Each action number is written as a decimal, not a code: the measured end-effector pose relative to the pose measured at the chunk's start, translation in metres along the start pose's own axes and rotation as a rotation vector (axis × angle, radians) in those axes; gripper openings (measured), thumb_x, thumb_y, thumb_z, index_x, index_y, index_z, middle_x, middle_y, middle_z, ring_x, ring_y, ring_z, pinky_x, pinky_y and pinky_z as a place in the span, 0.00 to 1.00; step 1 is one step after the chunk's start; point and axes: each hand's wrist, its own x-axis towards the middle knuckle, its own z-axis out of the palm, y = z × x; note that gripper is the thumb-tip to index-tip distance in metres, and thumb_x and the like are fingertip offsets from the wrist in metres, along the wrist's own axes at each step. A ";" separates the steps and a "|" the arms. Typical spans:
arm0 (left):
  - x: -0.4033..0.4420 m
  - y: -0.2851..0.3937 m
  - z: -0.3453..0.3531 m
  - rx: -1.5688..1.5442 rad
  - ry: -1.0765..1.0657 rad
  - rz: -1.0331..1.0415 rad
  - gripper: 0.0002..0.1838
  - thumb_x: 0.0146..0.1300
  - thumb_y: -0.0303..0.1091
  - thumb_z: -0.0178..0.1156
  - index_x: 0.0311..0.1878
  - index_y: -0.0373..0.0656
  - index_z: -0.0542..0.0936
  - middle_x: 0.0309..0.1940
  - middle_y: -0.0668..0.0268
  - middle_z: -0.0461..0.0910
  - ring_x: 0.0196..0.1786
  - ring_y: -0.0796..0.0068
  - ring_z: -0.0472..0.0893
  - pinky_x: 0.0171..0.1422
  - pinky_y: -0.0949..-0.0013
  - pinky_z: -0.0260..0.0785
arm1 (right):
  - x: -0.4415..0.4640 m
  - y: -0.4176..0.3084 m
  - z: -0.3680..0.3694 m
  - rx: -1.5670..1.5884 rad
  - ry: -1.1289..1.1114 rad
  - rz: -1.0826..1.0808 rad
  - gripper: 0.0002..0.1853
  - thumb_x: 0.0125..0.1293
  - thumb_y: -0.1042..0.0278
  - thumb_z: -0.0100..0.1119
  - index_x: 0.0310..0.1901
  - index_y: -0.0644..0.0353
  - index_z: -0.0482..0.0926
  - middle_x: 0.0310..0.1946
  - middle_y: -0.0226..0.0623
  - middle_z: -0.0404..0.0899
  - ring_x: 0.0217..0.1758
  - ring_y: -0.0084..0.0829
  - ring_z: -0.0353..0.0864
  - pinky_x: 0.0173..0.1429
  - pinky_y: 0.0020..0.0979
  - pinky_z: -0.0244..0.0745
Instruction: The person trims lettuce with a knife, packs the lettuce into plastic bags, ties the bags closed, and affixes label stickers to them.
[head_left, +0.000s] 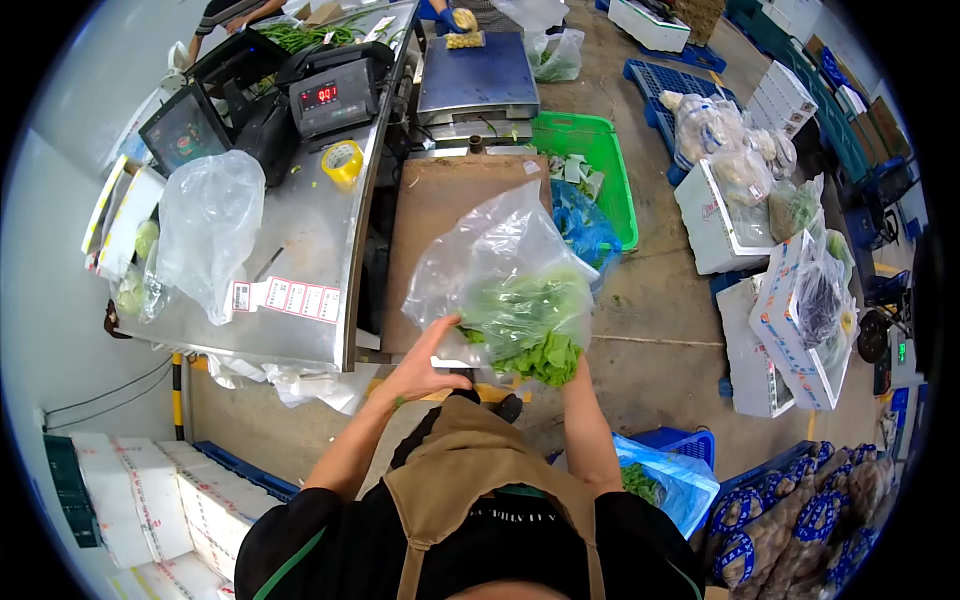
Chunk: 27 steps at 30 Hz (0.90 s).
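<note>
A clear plastic bag (470, 250) with green leafy lettuce (540, 325) in its lower part hangs over the near end of a brown board (440, 200). My left hand (425, 365) is at the bag's lower left side, thumb and fingers spread apart, with the thumb side near the lettuce. On the right, my right hand (578, 378) is against the bag's lower right edge; its fingers are mostly hidden by the bag and leaves, so its grip does not show.
At left, a metal table (310, 220) holds a scale display (335, 95), yellow tape (342, 162), labels (300, 298) and an empty plastic bag (210, 225). A green crate (625, 200) stands right of the board. Foam boxes (715, 240) are farther right. Another person's gloved hand (448, 18) is beyond.
</note>
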 end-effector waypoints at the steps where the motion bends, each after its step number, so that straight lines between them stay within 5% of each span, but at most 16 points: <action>1: 0.001 0.000 0.007 0.252 -0.070 0.125 0.14 0.57 0.37 0.61 0.43 0.38 0.76 0.41 0.56 0.79 0.52 0.63 0.76 0.61 0.55 0.60 | 0.001 0.003 0.000 -0.004 0.000 -0.003 0.25 0.68 0.50 0.44 0.59 0.59 0.67 0.53 0.37 0.73 0.52 0.33 0.76 0.54 0.32 0.73; 3: 0.010 -0.015 -0.001 0.568 -0.205 0.225 0.14 0.55 0.35 0.61 0.43 0.40 0.77 0.40 0.59 0.79 0.54 0.60 0.74 0.64 0.55 0.56 | 0.005 0.004 -0.002 -0.012 0.000 -0.020 0.25 0.68 0.50 0.44 0.59 0.59 0.67 0.53 0.37 0.73 0.51 0.33 0.76 0.54 0.32 0.73; 4: 0.010 -0.017 -0.005 0.646 -0.201 0.295 0.10 0.54 0.35 0.62 0.38 0.42 0.78 0.38 0.60 0.79 0.51 0.59 0.74 0.58 0.59 0.61 | 0.006 0.003 -0.005 -0.019 0.002 -0.030 0.25 0.68 0.50 0.44 0.59 0.59 0.67 0.53 0.37 0.73 0.51 0.33 0.76 0.54 0.32 0.73; 7: 0.000 -0.004 -0.022 0.421 -0.273 0.173 0.09 0.54 0.35 0.62 0.36 0.42 0.78 0.32 0.61 0.80 0.43 0.63 0.78 0.48 0.63 0.68 | 0.003 0.003 -0.018 -0.045 0.013 -0.047 0.25 0.68 0.50 0.44 0.59 0.59 0.67 0.53 0.37 0.73 0.51 0.33 0.76 0.54 0.32 0.73; 9: -0.022 0.059 -0.043 -0.195 -0.336 -0.404 0.10 0.59 0.37 0.60 0.35 0.39 0.77 0.23 0.61 0.78 0.27 0.74 0.78 0.35 0.70 0.69 | 0.002 0.002 -0.026 -0.052 0.016 -0.071 0.25 0.68 0.50 0.44 0.59 0.59 0.67 0.53 0.37 0.73 0.51 0.33 0.76 0.54 0.32 0.73; 11: -0.038 0.076 -0.052 -0.434 -0.397 0.180 0.12 0.59 0.39 0.60 0.38 0.38 0.77 0.24 0.63 0.77 0.27 0.78 0.75 0.34 0.71 0.68 | -0.002 0.006 -0.036 -0.067 0.019 -0.095 0.25 0.68 0.50 0.44 0.59 0.59 0.67 0.53 0.37 0.73 0.51 0.32 0.76 0.54 0.32 0.73; 14: -0.033 0.062 -0.042 -0.494 -0.503 -0.087 0.14 0.61 0.40 0.59 0.40 0.37 0.77 0.25 0.63 0.76 0.29 0.80 0.74 0.35 0.71 0.68 | -0.012 0.012 -0.028 -0.015 0.057 -0.068 0.25 0.68 0.50 0.43 0.59 0.59 0.67 0.52 0.36 0.73 0.51 0.32 0.75 0.54 0.32 0.73; 17: -0.017 0.027 -0.028 -0.056 -0.586 -0.330 0.15 0.62 0.42 0.58 0.40 0.39 0.77 0.26 0.68 0.76 0.27 0.80 0.72 0.29 0.72 0.64 | -0.020 0.010 -0.009 0.049 0.083 -0.082 0.25 0.68 0.50 0.43 0.59 0.59 0.67 0.52 0.36 0.73 0.52 0.32 0.75 0.54 0.33 0.72; 21: -0.047 0.036 -0.035 -0.132 -0.857 -0.422 0.16 0.66 0.43 0.53 0.47 0.40 0.75 0.34 0.70 0.76 0.35 0.83 0.70 0.38 0.74 0.64 | -0.002 -0.012 0.010 0.125 0.097 -0.131 0.25 0.68 0.50 0.42 0.59 0.59 0.67 0.52 0.35 0.73 0.52 0.32 0.75 0.55 0.33 0.72; 27: -0.081 0.026 -0.051 -0.369 -0.815 -0.556 0.23 0.68 0.46 0.48 0.59 0.41 0.70 0.39 0.67 0.75 0.42 0.78 0.70 0.49 0.74 0.64 | 0.006 -0.023 0.022 0.147 0.092 -0.197 0.25 0.69 0.49 0.41 0.59 0.59 0.67 0.52 0.34 0.73 0.53 0.31 0.74 0.56 0.32 0.71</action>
